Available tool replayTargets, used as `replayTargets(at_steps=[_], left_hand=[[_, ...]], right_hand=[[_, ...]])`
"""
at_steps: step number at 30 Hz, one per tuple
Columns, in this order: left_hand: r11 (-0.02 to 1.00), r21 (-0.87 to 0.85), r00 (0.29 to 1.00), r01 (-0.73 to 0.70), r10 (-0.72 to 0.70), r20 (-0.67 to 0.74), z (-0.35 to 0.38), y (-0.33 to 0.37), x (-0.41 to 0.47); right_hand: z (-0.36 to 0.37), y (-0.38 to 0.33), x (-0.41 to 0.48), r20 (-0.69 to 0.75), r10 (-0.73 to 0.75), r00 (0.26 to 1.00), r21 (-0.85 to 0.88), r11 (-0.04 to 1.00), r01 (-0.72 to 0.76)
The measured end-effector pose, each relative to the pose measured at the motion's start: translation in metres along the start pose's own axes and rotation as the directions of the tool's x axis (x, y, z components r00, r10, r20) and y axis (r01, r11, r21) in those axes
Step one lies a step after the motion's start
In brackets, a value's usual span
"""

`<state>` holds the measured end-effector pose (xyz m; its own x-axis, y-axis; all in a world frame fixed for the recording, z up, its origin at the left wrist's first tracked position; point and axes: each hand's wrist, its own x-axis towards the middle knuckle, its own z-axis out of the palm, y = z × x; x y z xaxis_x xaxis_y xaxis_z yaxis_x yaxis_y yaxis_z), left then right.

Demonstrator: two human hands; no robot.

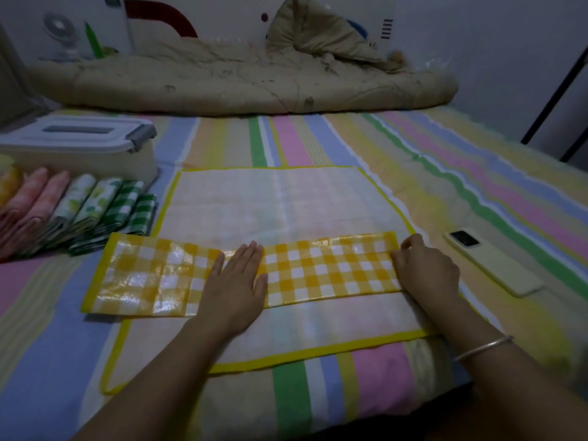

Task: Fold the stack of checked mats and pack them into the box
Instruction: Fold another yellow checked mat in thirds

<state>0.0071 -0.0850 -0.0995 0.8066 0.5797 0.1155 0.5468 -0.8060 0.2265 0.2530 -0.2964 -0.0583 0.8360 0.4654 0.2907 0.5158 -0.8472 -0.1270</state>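
A yellow-and-white checked mat (318,268), folded into a long strip, lies across a second mat (280,202) that is spread flat with its pale underside up and a yellow border. My left hand (237,281) presses flat on the middle of the strip, fingers together. At the strip's right end my right hand (426,265) pinches the top corner. A row of folded mats (79,211), pink, leaf-printed and green checked, leans at the left. Behind them stands the white plastic box (82,151) with its lid on.
Everything rests on a bed with a pastel striped sheet (445,160). A phone in a pale case (493,262) lies to the right of the mats. A rolled beige quilt (238,81) runs along the far side. A small fan (62,33) stands at the back left.
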Motion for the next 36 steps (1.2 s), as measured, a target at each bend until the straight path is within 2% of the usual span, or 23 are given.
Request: replayTargets(at_steps=[3, 5, 8, 10, 14, 16, 18, 19, 20, 21, 23, 25, 26, 28, 29, 30, 33, 36], left_hand=[[1.0, -0.011, 1.0, -0.006, 0.007, 0.028, -0.001, -0.001, 0.0], [0.999, -0.029, 0.998, -0.029, 0.031, 0.061, -0.003, 0.0, -0.002], [0.999, -0.021, 0.996, -0.032, 0.034, 0.084, -0.004, 0.001, -0.003], [1.0, -0.007, 0.996, -0.026, 0.027, 0.085, -0.004, 0.001, -0.002], [1.0, 0.018, 0.995, -0.016, 0.015, 0.096, -0.005, 0.003, 0.0], [1.0, 0.027, 0.996, -0.016, 0.014, 0.084, -0.004, 0.003, -0.001], [0.999, 0.032, 0.997, -0.014, 0.012, 0.082, -0.003, 0.003, -0.001], [0.999, 0.035, 0.996, -0.012, 0.009, 0.084, -0.002, 0.003, -0.001], [0.999, 0.035, 0.997, -0.006, 0.003, 0.082, -0.002, 0.003, 0.0], [0.999, 0.034, 0.997, 0.003, -0.006, 0.083, -0.002, 0.004, 0.0], [0.999, 0.03, 0.996, 0.028, -0.031, 0.088, -0.003, 0.006, 0.0], [0.998, 0.032, 0.995, 0.051, -0.053, 0.087, -0.003, 0.008, 0.001], [0.998, 0.031, 0.994, 0.058, -0.061, 0.089, -0.004, 0.009, 0.001], [0.997, 0.034, 0.993, 0.065, -0.068, 0.099, -0.005, 0.01, 0.001], [0.997, 0.036, 0.992, 0.065, -0.068, 0.107, -0.005, 0.01, 0.001], [0.997, 0.038, 0.991, 0.064, -0.068, 0.117, -0.005, 0.01, 0.001], [0.998, -0.013, 0.986, 0.056, -0.053, 0.155, -0.009, 0.009, 0.005], [0.973, -0.223, 0.982, 0.056, -0.014, 0.187, -0.015, 0.0, 0.009]], right_hand=[[0.002, -0.01, -0.002, -0.065, -0.084, 0.994, -0.16, 0.984, 0.073], [0.002, -0.026, -0.003, -0.052, -0.154, 0.987, -0.121, 0.982, 0.147], [0.008, -0.05, -0.012, 0.226, -0.273, 0.935, -0.004, 0.96, 0.281], [0.016, -0.05, -0.016, 0.354, -0.281, 0.892, 0.009, 0.955, 0.297], [0.02, -0.046, -0.009, 0.377, -0.217, 0.9, 0.043, 0.975, 0.217], [0.014, -0.05, -0.008, 0.261, -0.161, 0.952, 0.157, 0.98, 0.123], [0.0, -0.058, -0.013, -0.017, -0.072, 0.997, 0.327, 0.942, 0.073], [-0.01, -0.06, -0.019, -0.139, -0.041, 0.989, 0.399, 0.912, 0.094], [-0.022, -0.065, -0.026, -0.202, -0.021, 0.979, 0.46, 0.881, 0.114], [-0.033, -0.068, -0.034, -0.197, -0.008, 0.98, 0.502, 0.858, 0.108], [-0.045, -0.067, -0.046, -0.05, 0.025, 0.998, 0.49, 0.871, 0.003], [-0.049, -0.063, -0.053, 0.222, 0.091, 0.971, 0.485, 0.853, -0.191], [-0.051, -0.062, -0.056, 0.404, 0.118, 0.907, 0.53, 0.778, -0.338], [-0.057, -0.062, -0.062, 0.71, 0.07, 0.701, 0.566, 0.537, -0.626], [-0.061, -0.063, -0.065, 0.778, 0.03, 0.628, 0.554, 0.44, -0.707], [-0.064, -0.065, -0.068, 0.809, -0.004, 0.588, 0.546, 0.376, -0.748], [-0.061, -0.071, -0.07, 0.807, -0.066, 0.587, 0.584, 0.239, -0.776], [-0.051, -0.082, -0.069, 0.758, -0.072, 0.648, 0.65, 0.017, -0.76]])
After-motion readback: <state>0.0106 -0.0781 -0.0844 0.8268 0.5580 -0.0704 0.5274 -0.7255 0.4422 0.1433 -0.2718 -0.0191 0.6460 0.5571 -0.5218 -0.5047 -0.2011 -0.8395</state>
